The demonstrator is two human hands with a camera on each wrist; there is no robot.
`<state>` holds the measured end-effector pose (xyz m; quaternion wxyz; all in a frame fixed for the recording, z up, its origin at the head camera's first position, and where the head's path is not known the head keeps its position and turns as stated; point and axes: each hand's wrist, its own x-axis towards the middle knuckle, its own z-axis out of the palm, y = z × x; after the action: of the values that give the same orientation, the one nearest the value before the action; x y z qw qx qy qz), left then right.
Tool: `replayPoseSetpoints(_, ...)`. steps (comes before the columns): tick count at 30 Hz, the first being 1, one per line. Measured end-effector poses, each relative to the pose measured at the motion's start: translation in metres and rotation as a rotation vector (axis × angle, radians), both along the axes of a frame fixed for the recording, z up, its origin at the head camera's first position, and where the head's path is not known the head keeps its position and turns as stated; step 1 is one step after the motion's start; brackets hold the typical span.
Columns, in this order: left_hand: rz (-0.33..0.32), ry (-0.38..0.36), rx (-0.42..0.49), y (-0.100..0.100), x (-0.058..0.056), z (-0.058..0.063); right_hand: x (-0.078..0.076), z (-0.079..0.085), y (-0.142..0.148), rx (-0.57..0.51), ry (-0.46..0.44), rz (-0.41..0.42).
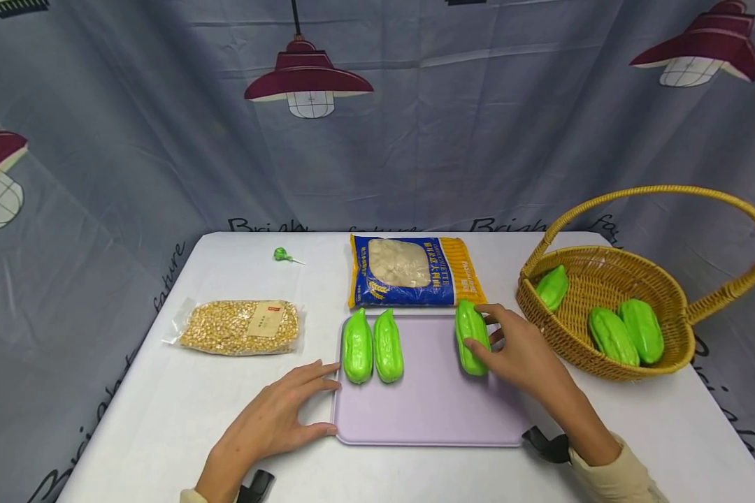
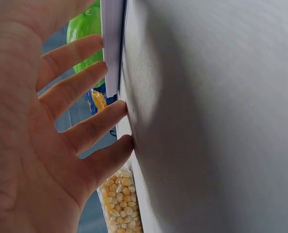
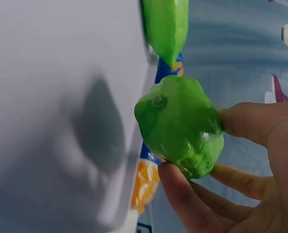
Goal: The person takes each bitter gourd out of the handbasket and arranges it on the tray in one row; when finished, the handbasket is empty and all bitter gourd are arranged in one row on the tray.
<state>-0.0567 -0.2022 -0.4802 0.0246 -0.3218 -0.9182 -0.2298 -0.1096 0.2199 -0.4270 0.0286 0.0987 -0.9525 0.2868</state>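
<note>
My right hand (image 1: 522,349) pinches a glossy green ridged, gourd-like vegetable (image 1: 472,338) between thumb and fingers. In the right wrist view that vegetable (image 3: 177,124) is held over the tray, its shadow falling on the surface. Two similar vegetables, one at the left edge (image 1: 357,347) and one beside it (image 1: 388,347), lie side by side on the pale purple tray (image 1: 430,412). Fingers spread, my left hand (image 1: 273,416) is at the tray's left edge. The left wrist view shows fingertips (image 2: 99,69) against the tray's rim (image 2: 112,48).
A wicker basket (image 1: 528,304) with a tall handle stands at the right, holding several green vegetables (image 1: 613,335). Behind the tray lies a blue and yellow pasta bag (image 1: 409,272). A bag of corn kernels (image 1: 239,327) and a green lollipop (image 1: 282,254) lie at the left.
</note>
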Motion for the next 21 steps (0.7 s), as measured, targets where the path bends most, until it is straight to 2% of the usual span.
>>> replayPoseSetpoints(6,0.000,0.002,-0.010,0.000,0.000,0.000,-0.001,-0.008,-0.013,0.005,-0.033,0.028)
replayPoseSetpoints(21,-0.004,0.004,-0.008,0.000,-0.001,0.001,-0.009,-0.009,-0.049,-0.022,-0.070,0.110)
